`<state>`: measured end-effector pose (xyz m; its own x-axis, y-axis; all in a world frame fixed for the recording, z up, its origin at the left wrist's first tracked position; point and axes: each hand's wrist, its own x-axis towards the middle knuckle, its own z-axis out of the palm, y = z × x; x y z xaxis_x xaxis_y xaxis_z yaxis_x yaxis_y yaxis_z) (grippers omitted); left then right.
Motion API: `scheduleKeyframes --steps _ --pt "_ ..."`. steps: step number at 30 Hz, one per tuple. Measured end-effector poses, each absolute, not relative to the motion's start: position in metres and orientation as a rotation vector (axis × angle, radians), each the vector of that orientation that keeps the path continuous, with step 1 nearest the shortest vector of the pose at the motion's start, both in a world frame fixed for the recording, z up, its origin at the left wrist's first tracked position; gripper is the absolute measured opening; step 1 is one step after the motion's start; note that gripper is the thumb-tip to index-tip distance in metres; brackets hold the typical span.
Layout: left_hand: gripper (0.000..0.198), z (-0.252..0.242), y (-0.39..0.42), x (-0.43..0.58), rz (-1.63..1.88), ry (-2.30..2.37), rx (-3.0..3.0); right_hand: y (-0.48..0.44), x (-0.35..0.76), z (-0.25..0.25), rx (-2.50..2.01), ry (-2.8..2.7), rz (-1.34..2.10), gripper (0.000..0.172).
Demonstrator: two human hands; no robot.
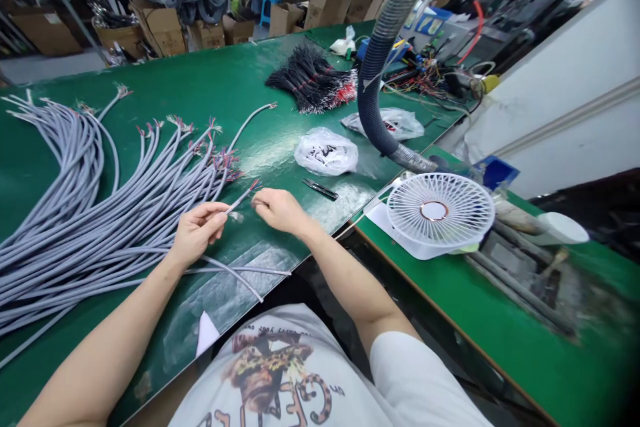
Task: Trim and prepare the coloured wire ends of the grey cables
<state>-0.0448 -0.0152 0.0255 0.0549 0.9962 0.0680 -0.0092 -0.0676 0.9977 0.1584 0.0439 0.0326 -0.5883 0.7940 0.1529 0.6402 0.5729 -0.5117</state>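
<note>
My left hand (199, 232) pinches the end of a grey cable (239, 200) just above the green table (210, 87). The cable's stripped end shows thin red wires. My right hand (279, 209) is closed at that stripped tip, its fingertips on the fine wires. To the left lies a big bundle of grey cables (85, 213) with stripped coloured ends fanned toward my hands. Black cutters (320, 189) rest on the table just right of my right hand.
Two clear plastic bags (326, 151) lie beyond the cutters, and a pile of black and red wires (313, 83) sits farther back. A ribbed hose (374, 73) hangs down at right. A white fan (440, 212) stands on the neighbouring bench. Cardboard boxes (160, 30) line the back.
</note>
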Motion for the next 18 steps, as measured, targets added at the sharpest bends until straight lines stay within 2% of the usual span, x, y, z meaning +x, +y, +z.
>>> scheduleKeyframes --steps 3,9,14,18 --pt "0.029 0.026 -0.016 -0.043 1.171 1.081 1.241 0.048 0.174 0.024 -1.522 -2.361 0.496 0.025" --pt "0.029 0.027 -0.018 -0.039 1.123 1.046 1.215 0.055 0.205 0.015 -1.436 -2.417 0.364 0.033" --pt "0.029 0.027 -0.017 -0.037 1.159 1.055 1.23 0.066 0.25 0.02 -1.843 -2.309 0.046 0.034" --pt "0.032 0.027 -0.019 -0.036 1.164 1.074 1.261 0.07 0.27 0.014 -1.997 -2.296 0.065 0.032"
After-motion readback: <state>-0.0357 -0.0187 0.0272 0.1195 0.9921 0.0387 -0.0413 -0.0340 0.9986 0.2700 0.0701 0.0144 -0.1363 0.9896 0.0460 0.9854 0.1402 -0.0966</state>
